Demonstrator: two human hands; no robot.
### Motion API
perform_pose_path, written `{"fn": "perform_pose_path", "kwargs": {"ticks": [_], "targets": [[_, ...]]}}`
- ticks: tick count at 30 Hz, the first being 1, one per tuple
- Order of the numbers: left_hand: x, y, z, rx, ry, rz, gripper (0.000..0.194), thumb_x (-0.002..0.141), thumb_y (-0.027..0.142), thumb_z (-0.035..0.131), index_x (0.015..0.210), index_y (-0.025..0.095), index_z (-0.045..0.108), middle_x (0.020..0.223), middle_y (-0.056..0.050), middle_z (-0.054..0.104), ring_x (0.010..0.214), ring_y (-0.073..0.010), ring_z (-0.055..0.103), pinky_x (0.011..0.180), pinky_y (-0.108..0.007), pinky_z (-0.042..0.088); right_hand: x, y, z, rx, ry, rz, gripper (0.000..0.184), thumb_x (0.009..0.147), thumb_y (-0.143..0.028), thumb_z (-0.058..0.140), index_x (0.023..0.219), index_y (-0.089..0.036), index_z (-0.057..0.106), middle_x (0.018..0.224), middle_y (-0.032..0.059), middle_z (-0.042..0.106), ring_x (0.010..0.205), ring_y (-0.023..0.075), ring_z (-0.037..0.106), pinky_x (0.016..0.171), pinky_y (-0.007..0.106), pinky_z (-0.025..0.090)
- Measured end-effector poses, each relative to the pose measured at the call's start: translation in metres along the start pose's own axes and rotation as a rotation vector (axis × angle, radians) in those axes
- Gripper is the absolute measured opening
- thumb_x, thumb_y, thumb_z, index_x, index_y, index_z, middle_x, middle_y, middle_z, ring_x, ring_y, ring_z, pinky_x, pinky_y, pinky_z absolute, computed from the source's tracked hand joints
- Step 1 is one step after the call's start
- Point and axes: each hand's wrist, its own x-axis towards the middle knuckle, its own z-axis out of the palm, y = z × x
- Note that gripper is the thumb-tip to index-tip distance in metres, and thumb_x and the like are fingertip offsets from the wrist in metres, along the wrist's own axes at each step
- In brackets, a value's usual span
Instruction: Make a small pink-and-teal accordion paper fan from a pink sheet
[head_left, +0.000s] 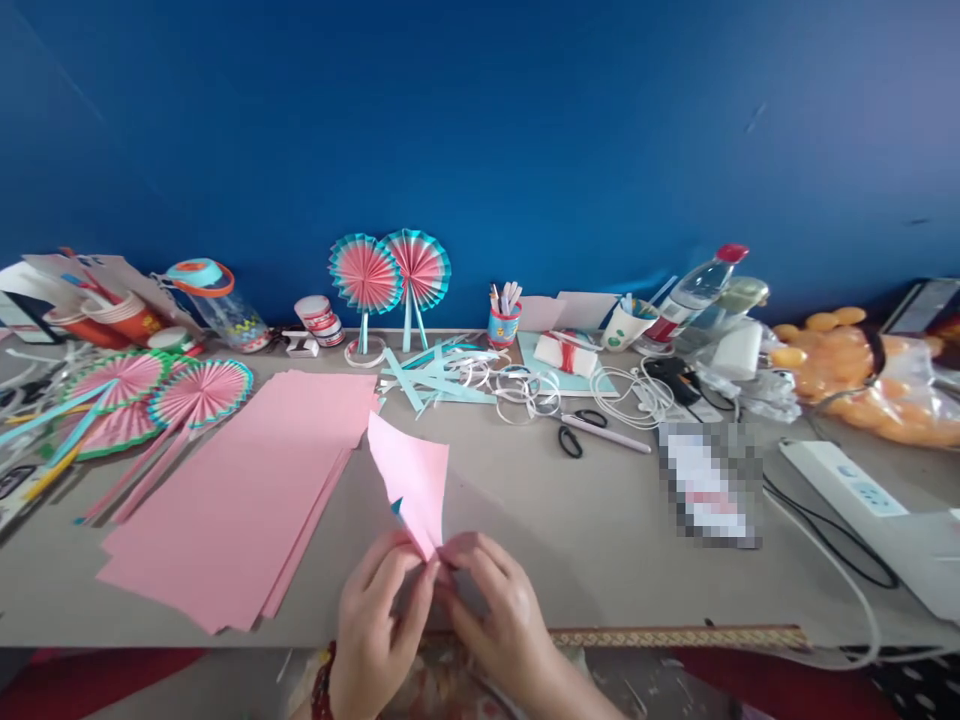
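Note:
A pink sheet of paper [414,470] with a bit of blue at its edge stands up from between my fingers, its upper part fanning out and curving. Its lower end is gathered to a narrow point. My left hand [381,605] pinches that end from the left, thumb against fingertips. From the right, my right hand [495,595] closes on the same end, and the fingertips of both hands meet there. Both hands are near the front edge of the table; the fingers hide the bottom of the paper. Left of my hands lies a stack of pink paper sheets [240,490].
Two pleated paper fans [365,275] lean on the blue wall; more fans [201,393] lie at the left. Pale blue paper strips [435,378], scissors [581,430] and a pen cup [504,325] are behind my hands. A bottle [690,300] and power strip [844,480] are at right.

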Motion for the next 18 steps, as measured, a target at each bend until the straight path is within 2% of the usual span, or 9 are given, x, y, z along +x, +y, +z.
{"fn": "perform_pose_path", "kwargs": {"ticks": [2, 4, 5, 8, 10, 12, 15, 18], "targets": [[0.007, -0.001, -0.004, 0.036, 0.033, 0.074, 0.017, 0.094, 0.009, 0.049, 0.082, 0.020, 0.056, 0.075, -0.004, 0.059, 0.071, -0.0152, 0.059, 0.064, -0.025, 0.050, 0.002, -0.001, 0.001, -0.034, -0.018, -0.036, 0.030, 0.089, -0.017, 0.057, 0.118, -0.021, 0.058, 0.107, 0.0094, 0.069, 0.095, 0.0201, 0.066, 0.081, 0.031, 0.056], [0.015, -0.006, -0.013, 0.090, 0.062, 0.205, 0.015, 0.090, 0.006, 0.052, 0.085, 0.019, 0.057, 0.077, -0.005, 0.060, 0.074, -0.0161, 0.059, 0.066, -0.026, 0.050, 0.003, -0.001, -0.002, -0.058, -0.051, -0.086, 0.039, 0.088, -0.021, 0.061, 0.127, -0.021, 0.055, 0.113, 0.0101, 0.068, 0.101, 0.0208, 0.066, 0.086, 0.032, 0.056], [0.020, -0.009, -0.018, 0.122, 0.078, 0.282, 0.015, 0.088, 0.004, 0.055, 0.090, 0.019, 0.058, 0.081, -0.006, 0.063, 0.078, -0.0173, 0.060, 0.070, -0.028, 0.052, 0.003, -0.002, -0.004, -0.067, -0.057, -0.107, 0.042, 0.088, -0.022, 0.062, 0.129, -0.021, 0.054, 0.115, 0.0102, 0.068, 0.102, 0.0211, 0.065, 0.087, 0.032, 0.056], [0.037, -0.020, -0.036, 0.229, 0.079, 0.478, 0.031, 0.082, -0.001, 0.058, 0.107, 0.016, 0.058, 0.099, -0.011, 0.066, 0.097, -0.0232, 0.060, 0.084, -0.037, 0.052, 0.001, -0.002, -0.014, -0.106, 0.010, -0.138, 0.039, 0.089, -0.019, 0.059, 0.127, -0.020, 0.056, 0.112, 0.0103, 0.068, 0.099, 0.0214, 0.066, 0.085, 0.033, 0.057], [0.048, -0.025, -0.044, 0.309, 0.010, 0.563, 0.032, 0.080, -0.002, 0.055, 0.106, 0.016, 0.058, 0.103, -0.012, 0.065, 0.102, -0.0258, 0.058, 0.088, -0.041, 0.051, -0.002, -0.001, -0.022, -0.152, 0.103, -0.159, 0.034, 0.088, -0.013, 0.057, 0.122, -0.021, 0.059, 0.106, 0.0103, 0.069, 0.095, 0.0218, 0.066, 0.081, 0.035, 0.057], [0.054, -0.028, -0.046, 0.401, -0.106, 0.594, 0.025, 0.079, 0.002, 0.054, 0.099, 0.016, 0.059, 0.102, -0.011, 0.064, 0.099, -0.0264, 0.057, 0.087, -0.043, 0.049, -0.007, -0.001, -0.032, -0.194, 0.181, -0.207, 0.033, 0.086, -0.007, 0.058, 0.116, -0.021, 0.061, 0.100, 0.0099, 0.070, 0.089, 0.0220, 0.067, 0.076, 0.036, 0.057], [0.058, -0.026, -0.041, 0.542, -0.303, 0.547, 0.016, 0.080, 0.010, 0.055, 0.094, 0.016, 0.060, 0.098, -0.010, 0.062, 0.091, -0.0260, 0.055, 0.084, -0.043, 0.048, -0.018, -0.003, -0.042, -0.261, 0.230, -0.331, 0.035, 0.082, -0.005, 0.062, 0.114, -0.020, 0.062, 0.093, 0.0085, 0.070, 0.085, 0.0224, 0.067, 0.072, 0.038, 0.058], [0.061, -0.019, -0.032, 0.657, -0.448, 0.504, 0.011, 0.080, 0.016, 0.057, 0.091, 0.016, 0.060, 0.093, -0.009, 0.059, 0.089, -0.0266, 0.053, 0.082, -0.044, 0.046, -0.027, -0.005, -0.043, -0.364, 0.209, -0.424, 0.034, 0.082, -0.012, 0.067, 0.114, -0.020, 0.063, 0.091, 0.0068, 0.072, 0.091, 0.0241, 0.067, 0.079, 0.042, 0.058]]}}
